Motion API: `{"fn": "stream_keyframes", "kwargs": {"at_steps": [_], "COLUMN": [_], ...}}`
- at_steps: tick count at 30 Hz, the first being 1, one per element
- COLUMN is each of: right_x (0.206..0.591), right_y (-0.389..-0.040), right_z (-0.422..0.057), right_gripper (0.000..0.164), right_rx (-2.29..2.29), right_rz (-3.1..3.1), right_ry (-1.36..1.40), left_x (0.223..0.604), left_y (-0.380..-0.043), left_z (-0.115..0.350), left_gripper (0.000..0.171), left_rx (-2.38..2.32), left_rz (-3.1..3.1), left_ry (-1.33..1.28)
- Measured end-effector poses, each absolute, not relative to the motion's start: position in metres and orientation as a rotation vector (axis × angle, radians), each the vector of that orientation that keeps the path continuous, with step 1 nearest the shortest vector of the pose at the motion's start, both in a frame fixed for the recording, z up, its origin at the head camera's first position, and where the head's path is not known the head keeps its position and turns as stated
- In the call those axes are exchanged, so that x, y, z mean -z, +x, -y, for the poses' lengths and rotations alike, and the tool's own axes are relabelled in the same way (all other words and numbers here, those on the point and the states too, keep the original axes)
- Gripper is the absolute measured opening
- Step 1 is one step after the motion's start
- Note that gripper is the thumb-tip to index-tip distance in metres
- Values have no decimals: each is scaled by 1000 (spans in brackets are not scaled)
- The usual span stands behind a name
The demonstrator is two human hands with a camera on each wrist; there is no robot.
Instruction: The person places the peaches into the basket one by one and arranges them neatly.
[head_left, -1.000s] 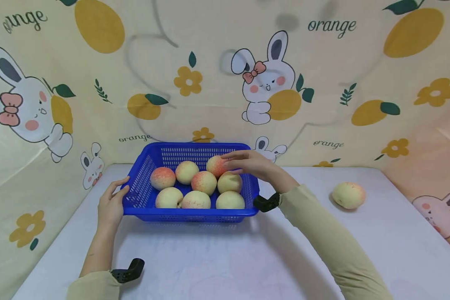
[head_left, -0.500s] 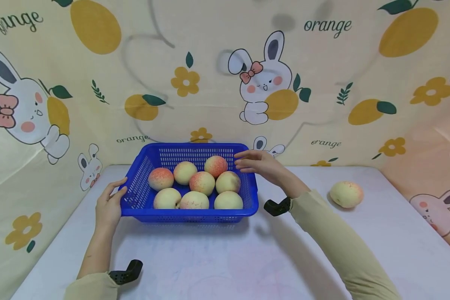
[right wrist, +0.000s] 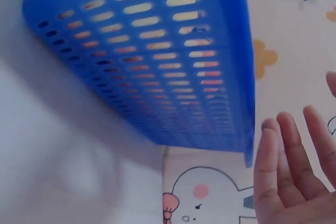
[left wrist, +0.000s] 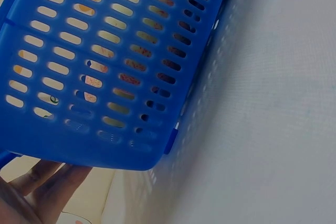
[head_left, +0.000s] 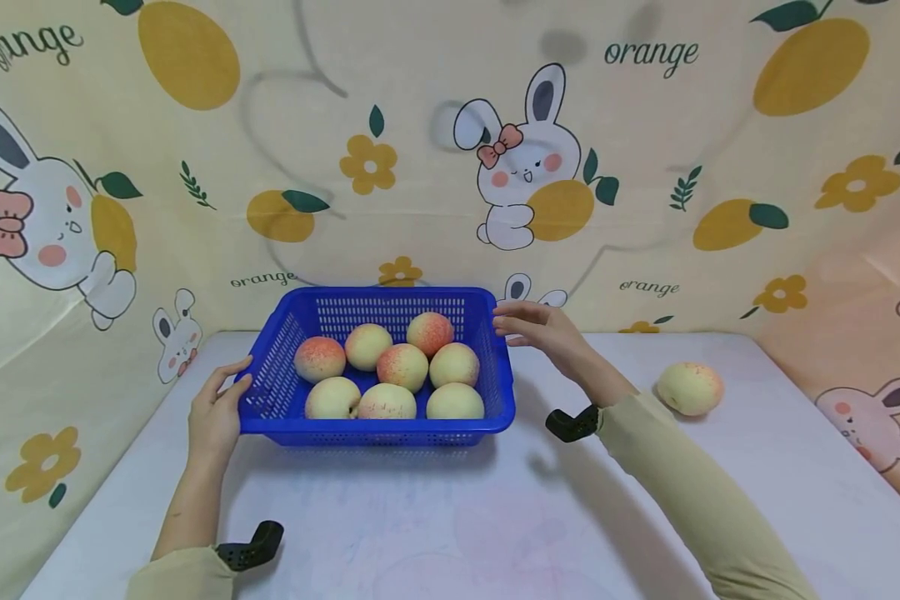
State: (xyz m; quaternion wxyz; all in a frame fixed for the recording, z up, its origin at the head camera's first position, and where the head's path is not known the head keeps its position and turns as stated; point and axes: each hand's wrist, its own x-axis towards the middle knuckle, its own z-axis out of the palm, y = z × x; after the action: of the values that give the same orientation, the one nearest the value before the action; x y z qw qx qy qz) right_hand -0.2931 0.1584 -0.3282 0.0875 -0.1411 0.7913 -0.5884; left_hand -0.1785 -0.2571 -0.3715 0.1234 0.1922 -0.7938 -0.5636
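A blue plastic basket (head_left: 375, 427) with slotted walls stands on the white table, and several yellow-and-red peaches (head_left: 402, 368) lie inside it. At its left end my left hand (head_left: 216, 417) grips the rim. The left wrist view shows fingers (left wrist: 59, 190) of that hand against the basket's end, the thumb mostly out of sight. My right hand (head_left: 551, 337) is raised near the right rim, holding nothing. In the right wrist view the right hand (right wrist: 294, 177) has its fingers extended beside the basket wall (right wrist: 226, 124), with a small gap between them.
One more peach (head_left: 690, 388) lies on the table (head_left: 390, 517) to the right, beyond my right forearm. Behind the basket a printed cloth (head_left: 420, 167) with rabbits and oranges rises as a backdrop.
My right hand has drawn back from the peach at the basket's back right and moved right, out over the rim. The left hand keeps its grip on the basket.
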Motion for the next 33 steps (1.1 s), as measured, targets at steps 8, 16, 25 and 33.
{"fn": "stream_keyframes", "kwargs": {"at_steps": [8,16,25,33], "right_x": [335,346,360,370], "right_y": [-292,-287,-281,-278], "right_z": [-168,-178,-192,-206], "right_gripper": [51,47,46,51], "right_rx": [1794,1870,1980,1856], "right_rz": [-2435,-2509,-2582,-2726], "right_ry": [-249,-157,-80,-15], "left_x": [371,370,370,370], "left_y": [-178,-178,-178,-178], "left_z": [258,258,257,256], "left_gripper": [44,44,44,44], "left_rx": [1649,1642,1644,1649], "left_rz": [2321,2325,2324,2314], "left_ry": [559,578,580,568]}}
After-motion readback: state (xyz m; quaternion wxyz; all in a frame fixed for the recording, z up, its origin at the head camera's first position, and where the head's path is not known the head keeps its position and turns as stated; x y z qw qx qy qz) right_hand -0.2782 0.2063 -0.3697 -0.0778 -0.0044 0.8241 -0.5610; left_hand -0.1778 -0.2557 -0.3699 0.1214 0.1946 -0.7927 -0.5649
